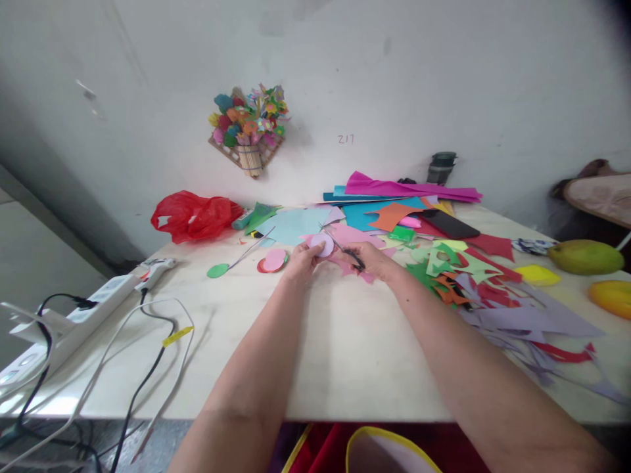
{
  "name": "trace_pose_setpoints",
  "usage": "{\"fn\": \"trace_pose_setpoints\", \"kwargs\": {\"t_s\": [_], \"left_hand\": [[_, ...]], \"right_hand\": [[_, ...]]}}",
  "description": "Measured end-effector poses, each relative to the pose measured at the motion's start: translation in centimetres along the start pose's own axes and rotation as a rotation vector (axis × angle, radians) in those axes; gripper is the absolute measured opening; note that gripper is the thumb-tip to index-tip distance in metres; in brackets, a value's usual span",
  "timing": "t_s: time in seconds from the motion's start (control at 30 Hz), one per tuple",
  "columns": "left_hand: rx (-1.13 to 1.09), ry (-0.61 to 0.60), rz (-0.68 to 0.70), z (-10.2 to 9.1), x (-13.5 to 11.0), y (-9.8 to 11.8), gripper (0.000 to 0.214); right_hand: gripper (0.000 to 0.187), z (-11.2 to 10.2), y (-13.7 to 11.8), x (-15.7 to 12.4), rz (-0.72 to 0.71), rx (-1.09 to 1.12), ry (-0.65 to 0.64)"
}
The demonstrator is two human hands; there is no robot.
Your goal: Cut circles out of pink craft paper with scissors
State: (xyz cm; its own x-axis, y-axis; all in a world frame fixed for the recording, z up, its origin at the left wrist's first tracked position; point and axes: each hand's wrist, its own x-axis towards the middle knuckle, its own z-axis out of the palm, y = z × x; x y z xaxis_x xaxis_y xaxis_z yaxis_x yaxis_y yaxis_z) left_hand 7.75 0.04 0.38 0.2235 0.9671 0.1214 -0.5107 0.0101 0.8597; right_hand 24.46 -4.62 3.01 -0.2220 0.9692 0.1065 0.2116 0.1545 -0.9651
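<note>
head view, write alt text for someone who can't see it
The left hand holds a lilac disc and the right hand holds scissors, over a pale table. Coloured scraps lie to the right, a red bag and power strip to the left; craft flowers hang on the wall behind.

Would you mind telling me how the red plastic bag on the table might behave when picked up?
The red plastic bag would likely sag and flop, since its sides lie in loose crumples. Its thin, partly see-through film suggests it may be light, though any contents are unclear.
</note>
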Motion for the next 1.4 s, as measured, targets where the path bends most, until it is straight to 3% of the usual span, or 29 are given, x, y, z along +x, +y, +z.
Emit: {"fn": "trace_pose_setpoints", "kwargs": {"t_s": [0.23, 0.33, 0.53, 0.83, 1.0, 1.4], "left_hand": [[0.073, -0.039, -0.018, -0.3, -0.2, 0.3, 0.019], [0.151, -0.126, -0.069, -0.3, -0.4, 0.5, 0.024], [0.305, -0.291, -0.176, -0.1, -0.8, 0.3, 0.03], [0.406, -0.402, -0.187, 0.5, -1.1, -0.1, 0.032], [0.403, -0.385, -0.196, 0.5, -1.2, 0.0, 0.032], [0.287, -0.234, -0.172, 0.2, -0.7, -0.1, 0.03]], "right_hand": [[0.031, -0.7, 1.0, 0.8, -0.006, 0.068, 0.083], [0.027, -1.5, 1.4, 0.9, -0.004, 0.121, 0.126], [0.039, -2.4, 1.2, 0.9, -0.008, 0.232, 0.181], [0.036, -1.4, 0.1, 0.5, -0.057, 0.143, 0.113], [0.036, -1.2, 0.2, 0.8, -0.098, 0.065, 0.122], [0.036, -0.2, -0.3, 1.1, -0.154, 0.075, 0.282]]}}
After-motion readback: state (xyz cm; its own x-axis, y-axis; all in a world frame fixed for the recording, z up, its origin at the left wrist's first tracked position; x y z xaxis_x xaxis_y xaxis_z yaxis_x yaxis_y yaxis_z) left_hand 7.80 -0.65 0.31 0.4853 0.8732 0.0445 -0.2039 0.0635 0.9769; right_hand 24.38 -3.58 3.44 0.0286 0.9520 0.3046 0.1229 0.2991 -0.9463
